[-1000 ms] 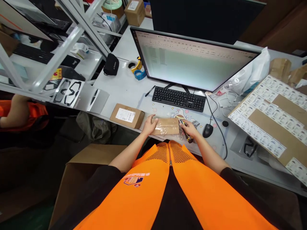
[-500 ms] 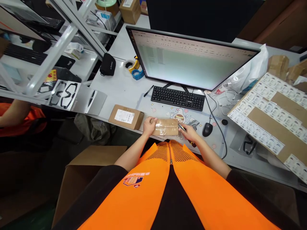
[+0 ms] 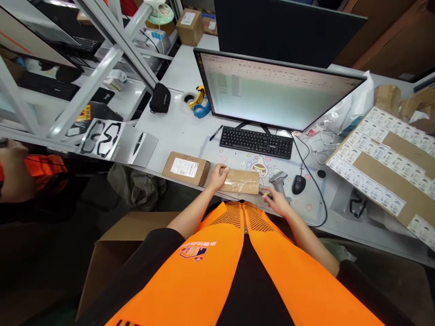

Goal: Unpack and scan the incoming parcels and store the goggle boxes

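A small cardboard box (image 3: pixel 240 182) with clear tape across it lies at the desk's front edge. My left hand (image 3: pixel 218 176) is closed on its left end, thumb on top. At the right end, my right hand (image 3: pixel 276 199) is closed around a box cutter (image 3: pixel 263 192), whose tip is by the box's right side. Most of the cutter is hidden by my fingers. Just beyond my right hand rests a grey barcode scanner (image 3: pixel 279 179). Left of my left hand is a second, labelled cardboard box (image 3: pixel 186 169).
Behind the box are a keyboard (image 3: pixel 256 142) and a monitor (image 3: pixel 278 93). A mouse (image 3: pixel 298 184) with its cable sits to the right, near a large label-covered cardboard sheet (image 3: pixel 384 167). Tape rolls (image 3: pixel 200 106) stand at the back left. Another person's arm (image 3: pixel 13 170) shows at far left.
My right hand has moved down along the box's right end with the cutter, uncovering the barcode scanner. My left hand keeps its hold. The whole view has shifted slightly.
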The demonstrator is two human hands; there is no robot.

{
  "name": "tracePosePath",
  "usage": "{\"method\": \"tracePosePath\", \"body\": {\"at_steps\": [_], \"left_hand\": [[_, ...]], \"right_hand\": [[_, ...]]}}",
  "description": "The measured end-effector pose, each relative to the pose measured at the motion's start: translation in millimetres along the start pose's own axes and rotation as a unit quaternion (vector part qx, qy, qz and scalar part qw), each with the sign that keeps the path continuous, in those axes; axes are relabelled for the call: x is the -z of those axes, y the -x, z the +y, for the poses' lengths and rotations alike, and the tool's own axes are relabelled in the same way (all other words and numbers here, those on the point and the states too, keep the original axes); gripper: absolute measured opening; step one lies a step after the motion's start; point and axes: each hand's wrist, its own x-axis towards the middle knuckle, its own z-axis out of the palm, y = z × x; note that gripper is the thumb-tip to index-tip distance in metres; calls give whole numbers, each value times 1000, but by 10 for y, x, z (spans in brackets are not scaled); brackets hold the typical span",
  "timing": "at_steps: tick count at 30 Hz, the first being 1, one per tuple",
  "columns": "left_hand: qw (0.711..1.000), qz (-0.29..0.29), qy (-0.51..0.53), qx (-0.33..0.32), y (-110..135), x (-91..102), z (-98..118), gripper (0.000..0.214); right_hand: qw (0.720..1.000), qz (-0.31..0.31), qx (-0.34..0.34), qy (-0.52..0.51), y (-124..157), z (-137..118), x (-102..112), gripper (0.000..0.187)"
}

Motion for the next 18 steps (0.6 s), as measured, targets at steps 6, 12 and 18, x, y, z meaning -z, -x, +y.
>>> {"method": "tracePosePath", "body": {"at_steps": [6, 12, 18], "left_hand": [[986, -99, 133, 0, 345, 26, -428, 101], [972, -142, 188, 7, 389, -147, -562, 137], [966, -133, 221, -12, 334, -197, -592, 140]], "right_hand": [[969, 21, -63, 238, -120, -562, 544, 39], [935, -42, 69, 344, -556, -1661, 25, 35], [905, -66, 79, 413, -734, -1939, -469, 35]]}}
